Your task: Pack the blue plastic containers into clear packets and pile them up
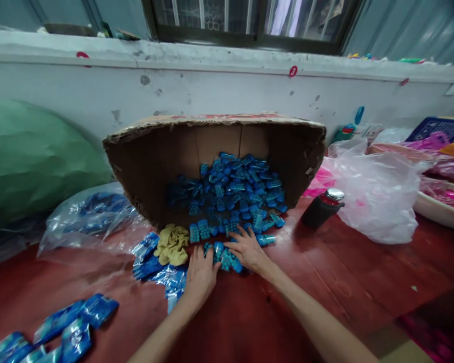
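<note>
Small clear bottles with blue caps and turquoise pellets inside point(245, 181) lie heaped in a cardboard box point(144, 166) tipped on its side, its mouth toward me. Several have spilled onto the red table at its front edge. My right hand point(249, 250) lies over these loose bottles point(227, 258), fingers spread and touching them. On their left side, my left hand point(202, 272) rests with fingers stretched out, the tips against the nearest bottles. Neither hand is closed around one. Beside my left hand sit a crumpled yellow-green cloth point(172, 245) and flat blue printed wrappers point(147, 257).
More blue packets point(74, 327) lie at the front left. A clear bag with blue contents point(98, 206) and a large green sack point(38, 161) stand left of the box. On the right are a dark-sleeved flask point(321, 209), a white plastic bag point(378, 191) and a pale basin point(442, 217).
</note>
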`<state>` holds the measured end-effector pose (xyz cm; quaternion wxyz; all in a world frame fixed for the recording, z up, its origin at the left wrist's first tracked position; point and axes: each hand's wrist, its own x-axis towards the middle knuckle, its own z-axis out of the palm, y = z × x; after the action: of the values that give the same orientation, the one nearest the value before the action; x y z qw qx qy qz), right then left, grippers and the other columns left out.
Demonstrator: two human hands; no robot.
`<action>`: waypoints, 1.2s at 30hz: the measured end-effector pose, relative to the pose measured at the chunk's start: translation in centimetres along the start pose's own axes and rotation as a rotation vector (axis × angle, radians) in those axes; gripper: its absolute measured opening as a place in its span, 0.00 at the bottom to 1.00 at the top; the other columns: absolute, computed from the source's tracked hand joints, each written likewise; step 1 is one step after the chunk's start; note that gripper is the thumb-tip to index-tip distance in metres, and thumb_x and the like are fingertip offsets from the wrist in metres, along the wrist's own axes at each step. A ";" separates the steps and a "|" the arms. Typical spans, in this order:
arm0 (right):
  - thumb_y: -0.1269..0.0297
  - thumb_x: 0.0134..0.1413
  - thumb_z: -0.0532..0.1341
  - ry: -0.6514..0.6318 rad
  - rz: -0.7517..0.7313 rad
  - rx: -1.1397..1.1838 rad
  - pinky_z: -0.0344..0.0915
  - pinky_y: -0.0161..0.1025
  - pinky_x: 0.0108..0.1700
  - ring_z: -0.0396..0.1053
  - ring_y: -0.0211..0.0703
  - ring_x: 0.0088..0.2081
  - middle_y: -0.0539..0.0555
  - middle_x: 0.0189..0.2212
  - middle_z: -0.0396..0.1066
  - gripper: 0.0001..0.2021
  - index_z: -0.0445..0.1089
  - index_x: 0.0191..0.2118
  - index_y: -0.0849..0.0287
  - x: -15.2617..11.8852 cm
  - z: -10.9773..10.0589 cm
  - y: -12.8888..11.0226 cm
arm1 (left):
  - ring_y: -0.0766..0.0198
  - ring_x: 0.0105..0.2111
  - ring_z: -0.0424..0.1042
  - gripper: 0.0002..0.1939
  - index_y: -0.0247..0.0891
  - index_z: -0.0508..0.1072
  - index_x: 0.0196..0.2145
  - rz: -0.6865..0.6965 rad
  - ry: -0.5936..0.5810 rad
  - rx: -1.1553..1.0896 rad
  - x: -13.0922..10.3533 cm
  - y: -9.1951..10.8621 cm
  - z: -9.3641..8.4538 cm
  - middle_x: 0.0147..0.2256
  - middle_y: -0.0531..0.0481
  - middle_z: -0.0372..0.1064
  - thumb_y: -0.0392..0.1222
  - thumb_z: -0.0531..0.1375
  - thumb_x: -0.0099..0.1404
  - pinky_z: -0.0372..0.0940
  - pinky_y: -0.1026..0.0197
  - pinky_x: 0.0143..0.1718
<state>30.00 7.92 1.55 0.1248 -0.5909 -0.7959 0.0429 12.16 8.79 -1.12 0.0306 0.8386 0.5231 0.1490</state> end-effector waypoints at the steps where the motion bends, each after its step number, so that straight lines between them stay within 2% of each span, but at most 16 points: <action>1: 0.62 0.56 0.51 -0.002 -0.007 -0.009 0.38 0.59 0.54 0.42 0.56 0.58 0.49 0.54 0.59 0.14 0.65 0.47 0.43 -0.4 -0.1 -0.3 | 0.46 0.53 0.56 0.21 0.31 0.64 0.49 -0.009 -0.008 -0.033 -0.7 0.0 -0.1 0.50 0.31 0.58 0.41 0.50 0.59 0.55 0.45 0.49; 4: 0.65 0.57 0.51 0.052 0.067 -0.044 0.40 0.58 0.53 0.45 0.57 0.57 0.54 0.53 0.60 0.15 0.65 0.48 0.47 -1.6 -0.5 -1.9 | 0.49 0.55 0.53 0.20 0.36 0.63 0.49 0.013 0.007 -0.179 -2.6 -0.8 -1.2 0.53 0.36 0.57 0.42 0.50 0.60 0.54 0.43 0.51; 6: 0.66 0.58 0.49 0.120 0.133 -0.022 0.46 0.54 0.52 0.51 0.54 0.53 0.56 0.50 0.62 0.15 0.65 0.48 0.51 -2.7 -0.4 -3.9 | 0.52 0.56 0.53 0.18 0.38 0.64 0.48 0.006 0.095 -0.270 -4.3 -1.9 -2.4 0.53 0.40 0.58 0.42 0.48 0.61 0.53 0.44 0.52; 9: 0.65 0.59 0.48 0.144 0.099 0.135 0.54 0.44 0.45 0.60 0.47 0.44 0.55 0.42 0.68 0.13 0.68 0.43 0.53 -4.4 0.4 -8.1 | 0.55 0.55 0.54 0.16 0.37 0.65 0.46 -0.120 0.260 -0.341 -8.2 -4.4 -4.3 0.51 0.41 0.61 0.41 0.46 0.62 0.54 0.46 0.53; 11: 0.64 0.59 0.49 0.122 0.044 0.255 0.56 0.40 0.42 0.62 0.43 0.39 0.53 0.37 0.69 0.12 0.70 0.38 0.53 -4.9 1.2 -10.8 | 0.55 0.52 0.59 0.15 0.37 0.66 0.44 -0.222 0.316 -0.359 -11.4 -6.1 -5.1 0.47 0.42 0.65 0.42 0.48 0.62 0.57 0.47 0.51; 13: 0.63 0.59 0.49 0.112 0.011 0.329 0.56 0.38 0.41 0.62 0.41 0.37 0.52 0.34 0.69 0.12 0.70 0.35 0.53 -4.4 1.7 -13.0 | 0.55 0.48 0.64 0.14 0.38 0.68 0.42 -0.292 0.322 -0.351 -14.2 -7.5 -5.3 0.43 0.42 0.68 0.43 0.49 0.60 0.62 0.49 0.47; 15: 0.62 0.60 0.48 0.099 0.005 0.330 0.56 0.36 0.41 0.63 0.39 0.37 0.51 0.32 0.69 0.14 0.70 0.32 0.54 -2.6 1.9 -14.3 | 0.55 0.45 0.66 0.14 0.38 0.69 0.39 -0.316 0.323 -0.342 -15.9 -8.2 -5.3 0.41 0.43 0.70 0.44 0.50 0.59 0.63 0.50 0.46; 17: 0.61 0.60 0.48 0.086 0.031 0.273 0.56 0.35 0.43 0.63 0.39 0.38 0.51 0.33 0.69 0.14 0.70 0.32 0.55 0.2 2.0 -14.8 | 0.55 0.45 0.66 0.14 0.38 0.69 0.39 -0.320 0.331 -0.343 -16.1 -8.5 -5.4 0.41 0.43 0.70 0.44 0.51 0.59 0.63 0.50 0.46; 21: 0.55 0.52 0.55 0.078 0.109 0.160 0.58 0.39 0.40 0.62 0.46 0.42 0.56 0.41 0.66 0.14 0.67 0.43 0.56 6.0 2.9 -14.8 | 0.55 0.48 0.64 0.15 0.36 0.69 0.41 -0.317 0.383 -0.361 -13.9 -8.0 -6.1 0.43 0.42 0.69 0.44 0.50 0.59 0.61 0.50 0.48; 24: 0.60 0.54 0.54 0.022 0.115 0.109 0.59 0.36 0.38 0.65 0.43 0.39 0.54 0.36 0.68 0.09 0.70 0.36 0.55 8.6 3.9 -14.4 | 0.56 0.48 0.65 0.14 0.36 0.69 0.40 -0.297 0.360 -0.388 -13.2 -7.6 -6.1 0.43 0.43 0.70 0.43 0.50 0.60 0.62 0.51 0.47; 26: 0.63 0.57 0.50 -0.011 0.103 0.082 0.58 0.35 0.38 0.65 0.41 0.38 0.53 0.34 0.69 0.12 0.71 0.34 0.55 9.3 4.2 -14.1 | 0.56 0.47 0.65 0.14 0.37 0.70 0.40 -0.295 0.321 -0.389 -13.9 -7.5 -5.4 0.42 0.43 0.70 0.42 0.50 0.60 0.63 0.51 0.46; 29: 0.60 0.59 0.48 -0.039 0.085 0.041 0.57 0.37 0.39 0.64 0.43 0.39 0.54 0.37 0.69 0.14 0.69 0.40 0.54 8.4 3.5 -13.9 | 0.54 0.49 0.64 0.13 0.37 0.70 0.39 -0.296 0.310 -0.336 -15.8 -7.2 -3.9 0.41 0.43 0.71 0.42 0.50 0.60 0.62 0.49 0.47; 32: 0.55 0.57 0.49 -0.038 0.067 0.004 0.55 0.41 0.41 0.60 0.48 0.44 0.55 0.45 0.65 0.16 0.63 0.49 0.50 5.2 2.3 -14.0 | 0.53 0.50 0.62 0.14 0.38 0.71 0.41 -0.264 0.326 -0.278 -17.4 -6.9 -2.8 0.42 0.43 0.70 0.41 0.51 0.59 0.60 0.46 0.49; 36: 0.58 0.56 0.52 -0.056 0.001 0.018 0.55 0.41 0.41 0.59 0.48 0.44 0.53 0.45 0.65 0.12 0.66 0.45 0.48 -0.6 2.9 -14.2 | 0.52 0.49 0.63 0.14 0.38 0.71 0.41 -0.262 0.322 -0.294 -17.7 -6.7 -2.5 0.42 0.43 0.70 0.41 0.52 0.59 0.59 0.44 0.49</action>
<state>16.30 3.33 1.73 0.1077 -0.5886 -0.7985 0.0664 -1.62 -4.10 -3.97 0.0876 0.7157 0.5981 0.3497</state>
